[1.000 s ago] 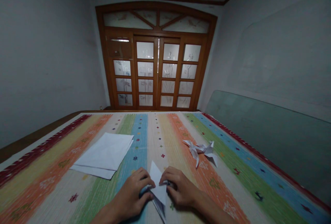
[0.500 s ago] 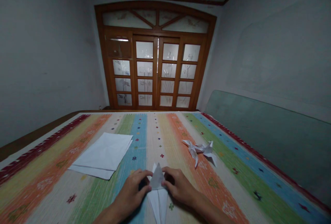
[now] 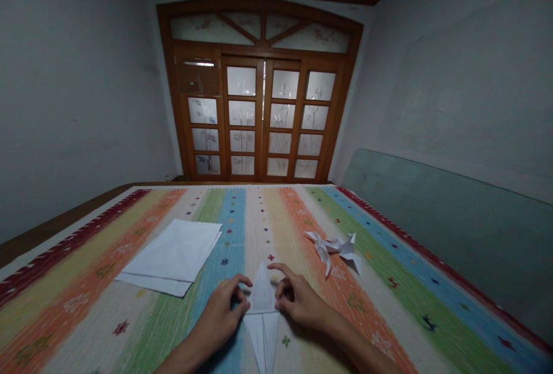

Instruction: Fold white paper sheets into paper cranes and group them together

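Folded white paper [image 3: 261,316], kite-shaped with a point away from you and a long tip reaching the lower frame edge, lies flat on the striped woven cover [image 3: 78,310] between your hands. Your left hand [image 3: 220,310] stands to its left, half-open, fingers curled, fingertips just beside the paper's left edge. Your right hand [image 3: 300,299] mirrors it on the right, half-open, with the thumb at the right edge and the index finger arching toward the upper point. Neither hand visibly pinches the paper; whether any fingertip presses it, you cannot tell.

To your left, well apart from the hands, lies a stack of white paper sheets [image 3: 170,256]. To your right, nearer the right hand, lies a folded paper crane [image 3: 332,250]. Beyond the cover stand glazed wooden double doors [image 3: 259,114]; a green glass panel [image 3: 444,230] leans along the right wall.
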The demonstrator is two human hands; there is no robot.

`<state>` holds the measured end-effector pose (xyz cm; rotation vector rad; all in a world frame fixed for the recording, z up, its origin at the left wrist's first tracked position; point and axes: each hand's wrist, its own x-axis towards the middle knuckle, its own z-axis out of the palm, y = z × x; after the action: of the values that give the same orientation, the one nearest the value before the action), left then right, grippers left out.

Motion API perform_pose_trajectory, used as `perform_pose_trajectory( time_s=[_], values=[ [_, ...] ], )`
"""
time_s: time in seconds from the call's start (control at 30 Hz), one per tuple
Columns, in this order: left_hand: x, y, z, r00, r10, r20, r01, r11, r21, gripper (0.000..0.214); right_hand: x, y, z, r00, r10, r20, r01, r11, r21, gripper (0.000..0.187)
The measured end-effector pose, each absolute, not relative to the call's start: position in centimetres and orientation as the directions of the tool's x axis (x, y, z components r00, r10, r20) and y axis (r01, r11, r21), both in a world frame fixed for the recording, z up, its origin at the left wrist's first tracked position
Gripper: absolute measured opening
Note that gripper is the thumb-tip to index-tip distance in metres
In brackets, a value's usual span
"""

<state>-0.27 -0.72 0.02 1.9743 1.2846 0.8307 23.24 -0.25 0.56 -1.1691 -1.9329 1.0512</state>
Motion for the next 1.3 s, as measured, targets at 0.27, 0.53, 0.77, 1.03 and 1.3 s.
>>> perform_pose_trajectory(
  time_s=[0.27,0.53,0.77,1.03,1.3],
  values=[
    [-0.1,-0.8,0.7,0.318,0.937,0.144,0.535,-0.303,0.789,0.025,23.2,-0.3,0.1,-0.411,0.9,0.146,0.395,0.321,-0.861,0.075],
    [-0.7,-0.2,2.0,0.358,0.931,0.065,0.439,-0.229,0.869,0.024,22.8,-0.6,0.3,-0.381,0.916,0.127,0.424,0.295,-0.856,0.067],
    [-0.1,-0.8,2.0,0.33,0.94,0.083,0.544,-0.261,0.798,0.028,22.6,-0.9,0.8,-0.379,0.919,0.106,0.475,0.291,-0.83,0.065],
    [-0.3,-0.8,1.0,0.346,0.932,0.109,0.55,-0.295,0.781,0.04,22.6,-1.2,1.1,-0.388,0.912,0.134,0.534,0.341,-0.774,0.062],
    [-0.4,-1.2,0.9,0.455,0.872,0.181,0.576,-0.443,0.687,0.018,23.1,-0.9,-0.1,-0.432,0.881,0.193,0.585,0.437,-0.683,0.043]
  ],
)
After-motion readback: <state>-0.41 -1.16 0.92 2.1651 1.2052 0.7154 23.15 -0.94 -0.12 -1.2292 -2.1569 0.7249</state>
